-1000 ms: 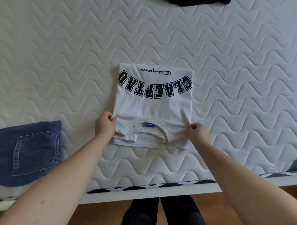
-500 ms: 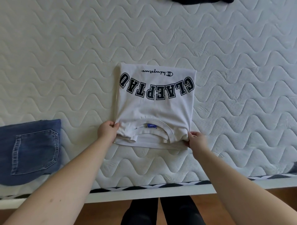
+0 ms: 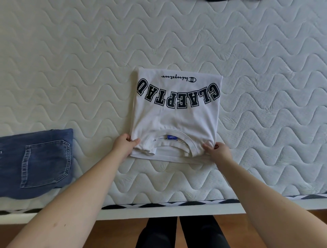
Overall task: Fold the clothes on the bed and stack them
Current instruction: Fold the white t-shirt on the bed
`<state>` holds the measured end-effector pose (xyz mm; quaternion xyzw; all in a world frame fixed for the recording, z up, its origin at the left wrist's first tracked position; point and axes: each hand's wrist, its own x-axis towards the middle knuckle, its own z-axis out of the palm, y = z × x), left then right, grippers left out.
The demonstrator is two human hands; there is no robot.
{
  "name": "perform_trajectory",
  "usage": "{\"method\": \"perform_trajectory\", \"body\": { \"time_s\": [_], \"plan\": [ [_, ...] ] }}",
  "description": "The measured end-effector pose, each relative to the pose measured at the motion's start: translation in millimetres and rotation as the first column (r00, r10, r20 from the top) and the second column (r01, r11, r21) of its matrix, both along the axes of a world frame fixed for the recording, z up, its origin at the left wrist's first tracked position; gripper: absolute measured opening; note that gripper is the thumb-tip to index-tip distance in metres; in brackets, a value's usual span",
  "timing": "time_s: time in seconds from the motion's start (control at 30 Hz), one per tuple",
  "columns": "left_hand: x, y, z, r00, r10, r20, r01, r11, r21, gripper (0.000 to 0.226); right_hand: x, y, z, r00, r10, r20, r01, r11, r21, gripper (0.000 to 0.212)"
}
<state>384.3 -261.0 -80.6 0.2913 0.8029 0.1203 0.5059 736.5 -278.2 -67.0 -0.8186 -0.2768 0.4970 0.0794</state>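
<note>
The quilted white mattress (image 3: 70,70) filled nearly the whole view, its near edge running across at six o'clock above a strip of wooden floor (image 3: 115,230) and the person's dark-clad legs (image 3: 177,233).

At the centre of the mattress lay the folded white T-shirt (image 3: 175,122), a squarish packet with black block lettering arched across its far half and upside down to the wearer of the camera. Its collar and a small blue neck label (image 3: 171,136) sat toward six o'clock, nearest the person.

At nine o'clock from the shirt, well apart from it, folded blue jeans (image 3: 35,162) rested by the mattress edge with a back pocket showing. At twelve o'clock, a sliver of dark garment (image 3: 230,0) was cut off by the top of the frame.

The left hand (image 3: 123,146) pinched the shirt's near left corner, thumb on top of the cloth and fingers curled at its edge. The right hand (image 3: 218,152) gripped the near right corner likewise, thumb pressed on the fabric beside the collar.
</note>
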Motion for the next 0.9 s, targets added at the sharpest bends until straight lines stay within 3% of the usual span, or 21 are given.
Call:
{"method": "perform_trajectory", "body": {
  "time_s": [0.17,0.27,0.43,0.57,0.7,0.77,0.9],
  "plan": [
    [2,-5,-5,0.979,0.191,0.071,-0.191,0.982,-0.005,0.029,5,5,0,1.000,0.008,-0.028,-0.008,1.000,-0.023,0.041],
    [2,-8,-5,0.926,0.353,0.138,-0.350,0.936,-0.042,0.059,2,1,3,0.999,-0.027,-0.030,0.028,0.999,0.028,0.038],
    [3,-13,-1,0.815,0.447,0.369,-0.416,0.894,-0.164,0.042,5,-16,6,0.979,-0.146,-0.139,0.157,0.985,0.069,0.022],
    [0,-16,1,0.845,0.426,0.321,-0.424,0.902,-0.081,0.021,-8,-34,8,0.979,-0.167,-0.120,0.174,0.984,0.042,0.024],
    [-20,-14,4,0.828,0.528,0.188,-0.539,0.842,0.011,0.040,-35,-62,7,0.947,-0.194,-0.256,0.168,0.979,-0.118,0.017],
    [-29,-15,5,0.794,0.562,0.231,-0.581,0.814,0.014,0.039,-42,-66,7,0.971,-0.122,-0.208,0.100,0.989,-0.112,0.016],
    [-21,-24,7,0.730,0.576,0.369,-0.581,0.806,-0.110,0.041,-43,-50,16,0.983,-0.174,-0.064,0.178,0.983,0.054,0.047]
  ]
}}
